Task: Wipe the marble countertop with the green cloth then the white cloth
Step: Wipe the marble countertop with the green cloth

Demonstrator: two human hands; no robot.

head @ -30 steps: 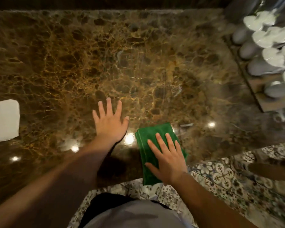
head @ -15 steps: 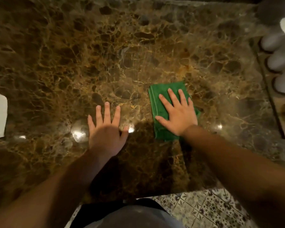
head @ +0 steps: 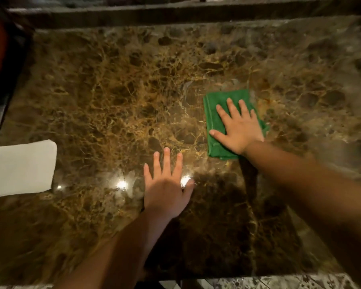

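Green cloth pressed flat under the right hand, mid-counter, right of centre.

The green cloth (head: 218, 113) is pinned to the marble countertop (head: 113, 90) by the right hand (head: 239, 128), fingers straight and spread, its long axis running away from the person. The left hand (head: 166, 188) is rested flat nearby, fingers apart; the white cloth (head: 22, 168) is left far left, nearer that hand.

Green cloth (head: 221, 113), white cloth (head: 23, 167) — brown, gold-veined marble countertop (head: 113, 97)

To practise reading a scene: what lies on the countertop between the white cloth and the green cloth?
In the head view, only the left hand, flat on bare marble countertop, lies between white cloth and green cloth.
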